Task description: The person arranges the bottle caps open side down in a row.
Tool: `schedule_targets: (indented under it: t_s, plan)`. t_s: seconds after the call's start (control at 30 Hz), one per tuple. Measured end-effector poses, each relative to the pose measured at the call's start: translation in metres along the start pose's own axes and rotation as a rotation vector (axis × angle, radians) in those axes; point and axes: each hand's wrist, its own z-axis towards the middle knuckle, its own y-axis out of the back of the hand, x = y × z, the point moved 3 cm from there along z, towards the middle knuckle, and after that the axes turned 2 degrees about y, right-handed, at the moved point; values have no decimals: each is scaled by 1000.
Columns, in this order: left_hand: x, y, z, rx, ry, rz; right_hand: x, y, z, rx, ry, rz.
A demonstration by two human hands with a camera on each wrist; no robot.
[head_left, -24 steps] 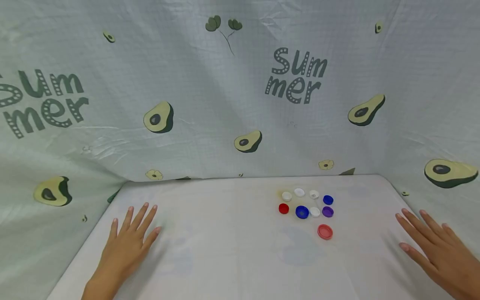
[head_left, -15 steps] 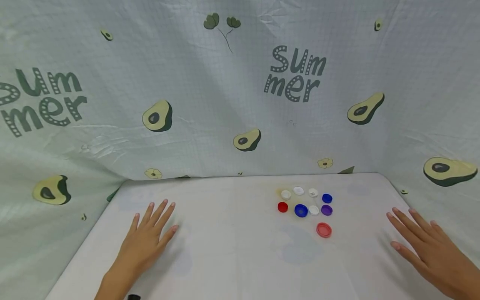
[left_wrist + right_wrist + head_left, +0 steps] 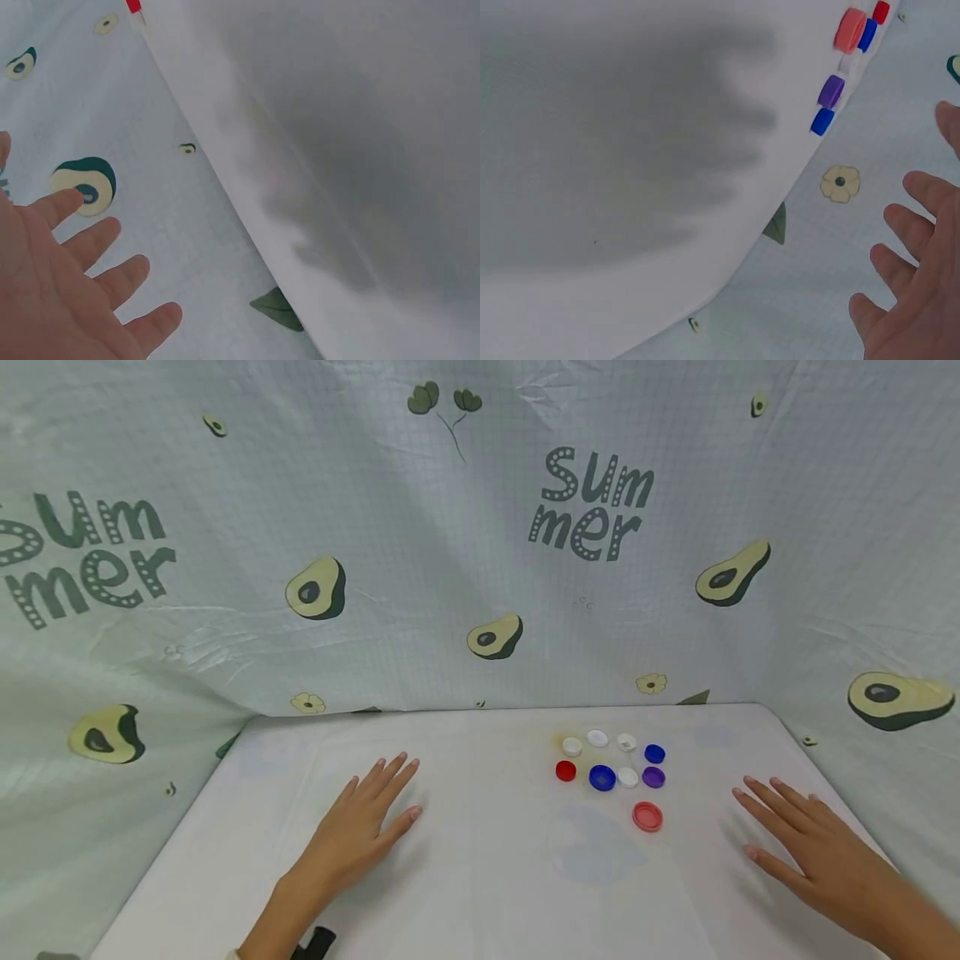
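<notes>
The left hand (image 3: 363, 827) has swung in from the lower left of the frame toward the lower middle, and the right hand (image 3: 813, 852) has drifted inward from the right edge. The bottle caps between them keep their arrangement, so the change seems to be one of approach only, with nothing handled so far. A black object (image 3: 318, 942) has come into view beside the left wrist; what it is cannot be told.

Both hands are empty, palms down, fingers straight and spread wide, casting shadows on the white worktop (image 3: 487, 877).

The caps sit right of centre, toward the far edge. The coral cap (image 3: 647, 816) lies in front, apart from the rest and nearest the right hand. Behind it, from left to right, run a red cap (image 3: 566, 770), a large blue cap (image 3: 602, 777), a white cap (image 3: 627, 777) and a purple cap (image 3: 653, 777). Farther back are three more white caps (image 3: 597, 738) and a small blue cap (image 3: 655, 753). The left hand is well apart from them all.
</notes>
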Motion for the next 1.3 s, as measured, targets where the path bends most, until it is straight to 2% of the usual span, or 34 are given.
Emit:
schedule_targets:
  t_s: [0.13, 0.2, 0.27, 0.37, 0.5, 0.67, 0.77, 0.9, 0.97, 1.17, 1.3]
  plan:
    - [-10, -10, 11, 27, -30, -111, 10, 0, 7, -113, 99, 18]
    - [-14, -17, 15, 65, -27, -196, 16, 1, 12, -125, 109, 54]
    - [-19, -23, 18, 113, -12, -287, 23, 3, 16, -107, 96, 80]
    - [-28, -29, 23, 168, 0, -410, 30, 2, 22, -23, 29, 141]
    - [-41, -32, 31, 193, -10, -510, 35, 0, 26, 67, -34, 218]
    - [-60, -33, 44, 222, -42, -652, 39, -1, 33, 79, -35, 321]
    - [-73, -37, 53, 256, -66, -751, 38, -4, 38, 90, -33, 461]
    - [-92, -46, 66, 322, -89, -813, 37, -10, 44, 106, -50, 663]
    - [-101, -52, 73, 358, -101, -832, 36, -12, 47, 108, -65, 718]
    - [-129, -73, 89, 439, -120, -907, 32, -19, 55, 125, -120, 767]
    - [-147, -90, 101, 457, -101, -913, 27, -25, 58, 139, -130, 796]
